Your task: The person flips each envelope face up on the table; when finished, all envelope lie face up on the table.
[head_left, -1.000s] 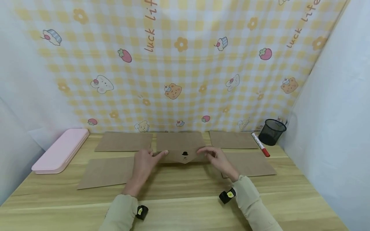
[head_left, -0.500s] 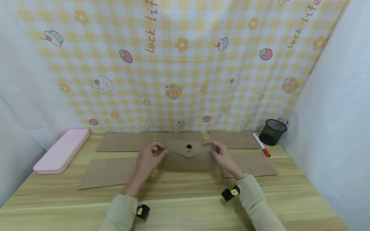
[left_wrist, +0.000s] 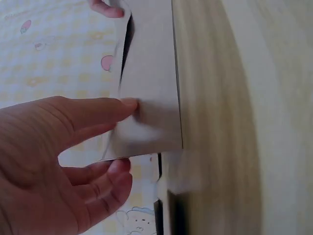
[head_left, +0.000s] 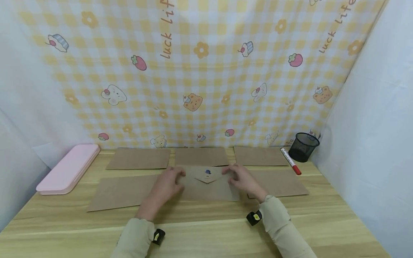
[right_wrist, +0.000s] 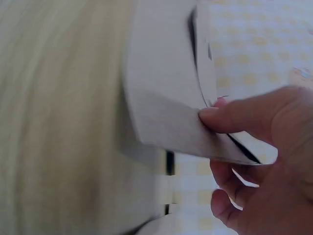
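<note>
A kraft-paper envelope [head_left: 208, 191] with a pointed flap and a small dark hat print lies between my two hands at the middle of the table, its flap side facing me. My left hand [head_left: 166, 184] pinches its left end, thumb on the front face [left_wrist: 151, 83] and fingers behind. At the other end, the right hand [head_left: 244, 179] pinches the upper corner, with the thumb near the flap edge. In the right wrist view the paper [right_wrist: 164, 88] bends slightly and stands off the wooden surface. The flap gapes a little from the body.
Brown paper envelopes lie around it: back left [head_left: 138, 158], back middle [head_left: 201, 156], back right [head_left: 260, 156], left [head_left: 120, 192] and right [head_left: 279, 183]. A pink case [head_left: 69, 166] is far left. A red-capped marker [head_left: 291, 161] lies beside a black mesh pen holder [head_left: 303, 147].
The envelope was strongly foreshortened a second ago, then rose and showed its front. Now both hands hold it lower and nearer to me.
</note>
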The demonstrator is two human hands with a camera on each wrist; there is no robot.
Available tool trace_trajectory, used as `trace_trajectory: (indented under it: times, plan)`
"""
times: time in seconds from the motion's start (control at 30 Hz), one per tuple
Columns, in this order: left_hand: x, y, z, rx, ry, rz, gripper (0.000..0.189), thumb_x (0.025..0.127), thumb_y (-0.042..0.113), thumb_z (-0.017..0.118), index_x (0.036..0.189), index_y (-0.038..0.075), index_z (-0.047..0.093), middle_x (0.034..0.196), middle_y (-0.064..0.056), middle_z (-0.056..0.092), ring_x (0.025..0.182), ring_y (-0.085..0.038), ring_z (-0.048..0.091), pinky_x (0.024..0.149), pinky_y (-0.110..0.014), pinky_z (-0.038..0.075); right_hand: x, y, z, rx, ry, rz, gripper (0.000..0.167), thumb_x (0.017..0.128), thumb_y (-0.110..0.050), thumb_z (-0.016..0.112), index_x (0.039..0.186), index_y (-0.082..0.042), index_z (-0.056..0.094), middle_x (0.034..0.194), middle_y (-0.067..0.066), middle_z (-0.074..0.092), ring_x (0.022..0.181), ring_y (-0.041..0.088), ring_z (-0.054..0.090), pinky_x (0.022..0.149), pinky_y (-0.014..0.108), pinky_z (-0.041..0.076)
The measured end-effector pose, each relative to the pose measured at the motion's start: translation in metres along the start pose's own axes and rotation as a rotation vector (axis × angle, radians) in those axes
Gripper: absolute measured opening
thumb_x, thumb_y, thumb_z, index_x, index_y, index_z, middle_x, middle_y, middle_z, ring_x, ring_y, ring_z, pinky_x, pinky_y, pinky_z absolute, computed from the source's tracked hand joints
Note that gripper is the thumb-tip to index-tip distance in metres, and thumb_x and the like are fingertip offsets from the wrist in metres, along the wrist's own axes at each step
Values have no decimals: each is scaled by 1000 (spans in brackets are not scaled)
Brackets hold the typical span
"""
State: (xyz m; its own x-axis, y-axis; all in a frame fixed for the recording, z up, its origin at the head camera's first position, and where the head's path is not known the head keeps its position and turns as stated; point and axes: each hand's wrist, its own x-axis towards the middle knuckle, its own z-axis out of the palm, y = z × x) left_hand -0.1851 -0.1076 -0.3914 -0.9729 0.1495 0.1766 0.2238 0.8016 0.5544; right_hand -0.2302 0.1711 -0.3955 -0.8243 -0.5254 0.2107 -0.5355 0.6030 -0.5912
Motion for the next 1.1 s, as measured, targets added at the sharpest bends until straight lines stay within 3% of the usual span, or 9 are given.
trace_trajectory:
  times: [0.17,0.37,0.5,0.8,1.1]
  plan:
    - [-2,-2,1,86,-65,17,38,69,-2,72,107,0,67,105,-17,60,100,-32,53,85,-45,46,1,1,6,-149,7,72,21,81,1,68,101,-6,66,99,5,59,88,20,51,76,37,45]
    - [-5,-5,5,87,-104,25,41,69,13,79,106,0,68,105,-18,61,102,-35,51,87,-44,44,0,-2,10,-232,21,168,26,79,-5,73,104,-4,67,103,7,64,105,30,53,90,42,43]
    - [-6,-5,8,83,-141,29,55,66,22,84,110,-4,65,105,-17,57,97,-31,48,85,-41,43,-2,-2,11,-248,27,172,24,78,-5,73,101,-3,68,98,7,64,95,26,57,83,40,47]
    - [-9,-4,10,108,-128,25,60,68,27,83,116,-2,62,112,-18,51,95,-28,35,81,-40,40,-2,-1,11,-245,-7,214,23,78,-5,73,100,0,67,97,10,62,92,26,57,81,40,48]
    - [-8,-7,11,136,-117,17,58,70,29,81,118,2,62,122,-19,50,98,-30,33,78,-45,36,-2,-7,12,-255,-18,250,25,78,-7,74,100,0,67,98,12,61,93,27,57,82,41,48]
